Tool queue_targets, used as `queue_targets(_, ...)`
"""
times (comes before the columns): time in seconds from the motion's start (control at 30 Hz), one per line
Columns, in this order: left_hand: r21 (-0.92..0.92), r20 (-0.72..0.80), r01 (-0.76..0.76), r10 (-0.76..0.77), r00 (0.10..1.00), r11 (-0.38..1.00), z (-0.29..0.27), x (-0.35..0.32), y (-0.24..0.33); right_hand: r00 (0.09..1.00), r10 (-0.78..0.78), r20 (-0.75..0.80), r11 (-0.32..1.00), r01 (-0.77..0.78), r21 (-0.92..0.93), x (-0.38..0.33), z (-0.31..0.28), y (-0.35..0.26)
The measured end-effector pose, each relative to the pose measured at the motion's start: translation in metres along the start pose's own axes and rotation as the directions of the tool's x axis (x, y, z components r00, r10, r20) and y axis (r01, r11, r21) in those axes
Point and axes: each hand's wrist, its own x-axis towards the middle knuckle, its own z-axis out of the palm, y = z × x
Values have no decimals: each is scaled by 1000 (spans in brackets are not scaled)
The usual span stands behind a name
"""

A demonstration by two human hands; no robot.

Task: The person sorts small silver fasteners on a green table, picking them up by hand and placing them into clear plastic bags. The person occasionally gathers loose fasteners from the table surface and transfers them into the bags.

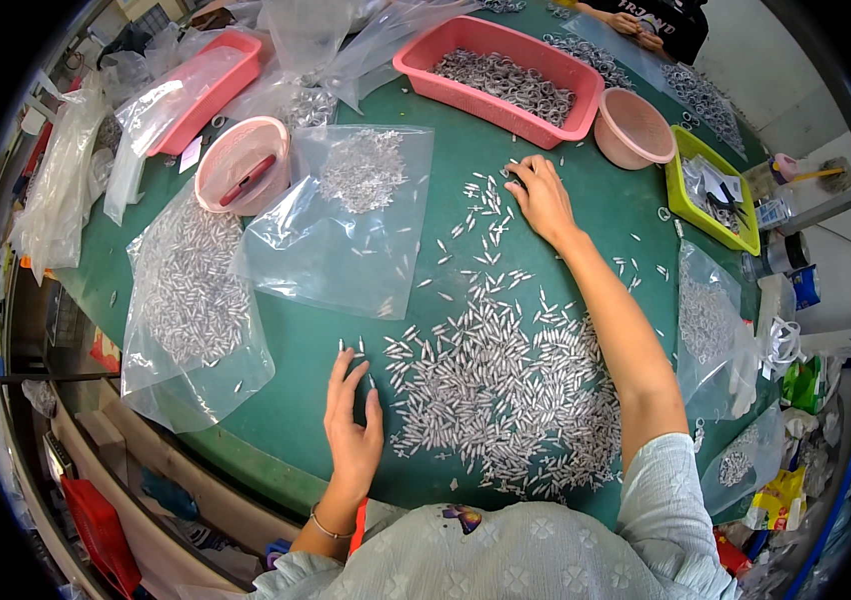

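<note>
A wide heap of small silver metal pieces (506,385) lies on the green table (296,345), with a looser trail running toward the far side. My left hand (353,415) rests flat at the heap's left edge, fingers spread over a few stray pieces. My right hand (542,195) reaches far forward, palm down, its fingertips on scattered pieces near the top of the trail. Neither hand holds anything that I can see.
Clear plastic bags of silver parts lie at left (191,300) and centre (346,215). A pink rectangular basket (416,58) of metal rings, two round pink bowls (242,165) (634,128) and a green tray (691,150) stand beyond. Another person's hands (636,25) work at the far edge.
</note>
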Motion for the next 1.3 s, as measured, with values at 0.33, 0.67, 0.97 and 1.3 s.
queue_targets(0.33,-18,-5,17,-17,1000,1000,2,-1,-4,998,-6,57,995,12,-100,-5,3,-3)
queue_targets(0.67,-33,21,-10,11,1000,999,3,2,0,987,67,-149,992,-82,-99,-17,-6,23)
queue_targets(0.97,-87,12,-47,48,999,995,-1,-6,-3,672,645,365,284,-654,701,-162,-160,-76)
queue_targets(1.3,-207,78,-147,166,983,967,15,-23,15,382,924,-22,369,-872,323,-347,-296,-60)
